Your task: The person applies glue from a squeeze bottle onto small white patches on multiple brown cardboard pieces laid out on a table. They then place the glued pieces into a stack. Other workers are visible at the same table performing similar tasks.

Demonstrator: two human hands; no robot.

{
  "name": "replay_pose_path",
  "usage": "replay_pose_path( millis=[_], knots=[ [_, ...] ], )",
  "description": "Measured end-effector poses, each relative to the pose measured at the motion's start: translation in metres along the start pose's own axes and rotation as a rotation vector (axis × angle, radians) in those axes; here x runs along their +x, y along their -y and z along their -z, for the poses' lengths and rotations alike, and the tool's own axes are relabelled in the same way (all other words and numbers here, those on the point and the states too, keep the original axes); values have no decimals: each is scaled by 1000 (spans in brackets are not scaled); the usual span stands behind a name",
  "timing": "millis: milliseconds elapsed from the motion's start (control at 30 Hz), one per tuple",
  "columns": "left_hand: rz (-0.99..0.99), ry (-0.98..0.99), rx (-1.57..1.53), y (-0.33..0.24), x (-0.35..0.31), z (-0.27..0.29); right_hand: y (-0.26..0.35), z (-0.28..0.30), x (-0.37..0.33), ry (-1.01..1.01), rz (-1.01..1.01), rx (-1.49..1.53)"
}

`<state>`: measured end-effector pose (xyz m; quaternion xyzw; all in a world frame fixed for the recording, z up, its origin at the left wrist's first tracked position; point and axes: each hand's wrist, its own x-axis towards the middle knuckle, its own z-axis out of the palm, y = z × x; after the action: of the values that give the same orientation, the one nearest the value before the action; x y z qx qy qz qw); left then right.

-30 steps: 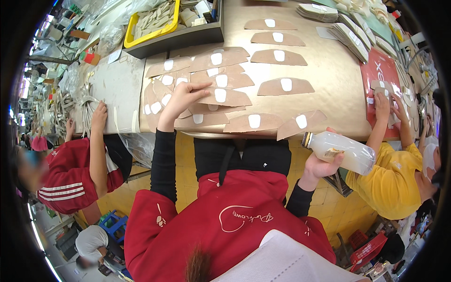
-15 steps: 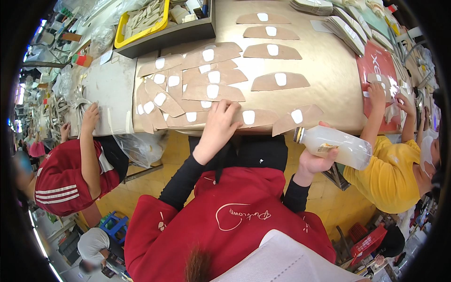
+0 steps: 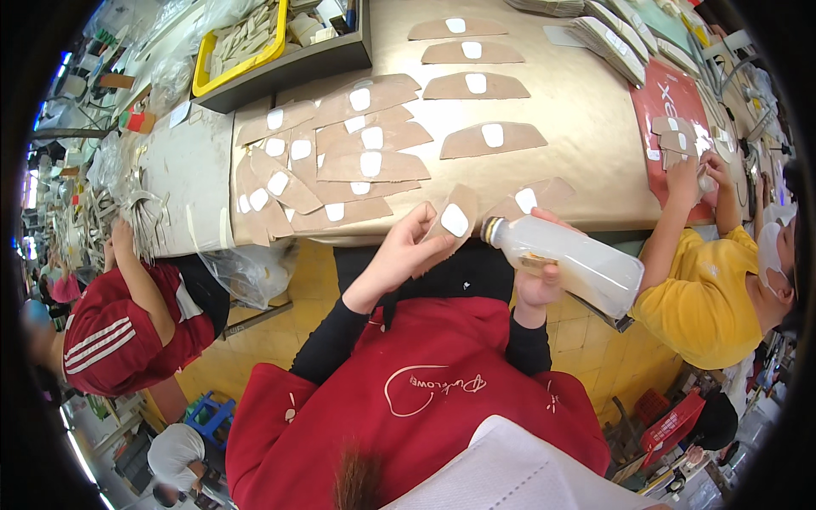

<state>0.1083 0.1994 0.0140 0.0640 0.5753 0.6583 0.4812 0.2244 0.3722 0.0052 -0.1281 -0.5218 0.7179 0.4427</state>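
Between its thumb and fingers, my left hand (image 3: pixel 403 257) grips a tan curved piece (image 3: pixel 444 242) with a white patch on it, tilted up at the table's near edge. My right hand (image 3: pixel 537 280) is wrapped round a clear plastic bottle (image 3: pixel 586 263) of whitish liquid. The bottle lies almost level, its narrow yellowish neck close to the held piece. Just behind the bottle, another patched tan piece (image 3: pixel 551 192) lies on the table. To the left is an overlapping pile of such pieces (image 3: pixel 374 167).
Several tan pieces (image 3: pixel 494 140) lie in a column on the gold-coloured table (image 3: pixel 586 161). A black tray (image 3: pixel 340 59) with a yellow bin (image 3: pixel 283 42) stands at back left. Stacked pieces (image 3: pixel 608 49) sit at back right. People in red (image 3: pixel 127 331) and yellow (image 3: pixel 710 314) work alongside.
My left hand has lifted a piece off the table edge and tilted it up. The bottle has moved left, its neck now close to that piece.
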Motion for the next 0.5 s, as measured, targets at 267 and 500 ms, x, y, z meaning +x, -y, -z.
replay_pose_path(
  millis=[267, 500],
  knots=[
    [-49, 101, 133, -26, -19, -38, 21, -13, 10, 326, -109, -381],
    [41, 28, 37, -36, -19, -51, 18, -13, 17, 350, 80, -393]
  ],
)
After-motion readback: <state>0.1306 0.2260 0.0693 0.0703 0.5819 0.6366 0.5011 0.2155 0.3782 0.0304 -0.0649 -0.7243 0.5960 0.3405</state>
